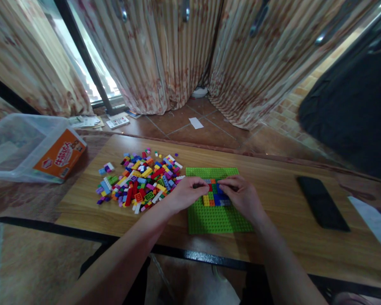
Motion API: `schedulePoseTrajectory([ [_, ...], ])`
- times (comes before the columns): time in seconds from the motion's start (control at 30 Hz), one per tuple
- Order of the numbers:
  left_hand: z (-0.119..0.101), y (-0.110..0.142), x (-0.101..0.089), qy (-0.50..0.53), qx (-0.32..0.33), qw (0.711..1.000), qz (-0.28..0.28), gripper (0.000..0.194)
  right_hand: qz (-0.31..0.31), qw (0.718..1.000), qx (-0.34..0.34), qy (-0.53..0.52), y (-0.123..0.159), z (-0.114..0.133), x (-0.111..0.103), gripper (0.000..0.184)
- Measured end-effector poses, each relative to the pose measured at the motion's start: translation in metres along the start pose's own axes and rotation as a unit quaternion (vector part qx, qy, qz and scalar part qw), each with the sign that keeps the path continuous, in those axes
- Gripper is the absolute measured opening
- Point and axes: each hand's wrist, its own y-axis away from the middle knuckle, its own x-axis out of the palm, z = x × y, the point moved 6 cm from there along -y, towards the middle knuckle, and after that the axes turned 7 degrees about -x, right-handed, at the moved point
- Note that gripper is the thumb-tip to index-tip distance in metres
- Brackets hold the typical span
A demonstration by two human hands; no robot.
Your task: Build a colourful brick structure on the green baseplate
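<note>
A green studded baseplate [220,220] lies on the wooden table [273,237] in front of me. A small patch of mixed-colour bricks [213,198] is built on its middle. My left hand [186,194] rests on the plate's left edge, its fingertips pinched at the top of the patch. My right hand [241,195] sits on the patch's right side, fingers curled and pressing on the bricks. A small grey brick shows between the two sets of fingertips. A pile of loose coloured bricks [139,180] lies just left of my left hand.
A clear plastic tub [22,148] with an orange label stands at the far left. A black phone [322,202] lies flat at the right, with white paper [373,220] beyond it. Curtains [165,51] and a tiled floor [197,127] are behind the table.
</note>
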Motion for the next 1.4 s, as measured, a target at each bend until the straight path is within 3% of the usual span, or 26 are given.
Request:
schedulePoseTrajectory([
  [0.2, 0.0, 0.0, 0.0, -0.007, 0.004, 1.0, -0.003, 0.017, -0.019, 1.0, -0.002, 0.025, 0.001, 0.003, -0.003, 0.019],
  [0.47, -0.003, 0.001, -0.002, -0.016, 0.016, 1.0, -0.009, 0.016, 0.066, 0.994, -0.056, 0.066, 0.007, 0.01, -0.005, 0.033],
  [0.7, -0.002, 0.0, -0.001, -0.009, 0.008, 1.0, -0.006, 0.015, 0.094, 0.989, -0.067, 0.087, 0.005, 0.007, -0.004, 0.027],
  [1.4, -0.001, 0.0, -0.008, -0.039, 0.029, 0.999, -0.013, 0.02, 0.036, 0.999, -0.007, -0.037, 0.008, -0.019, -0.003, 0.025],
])
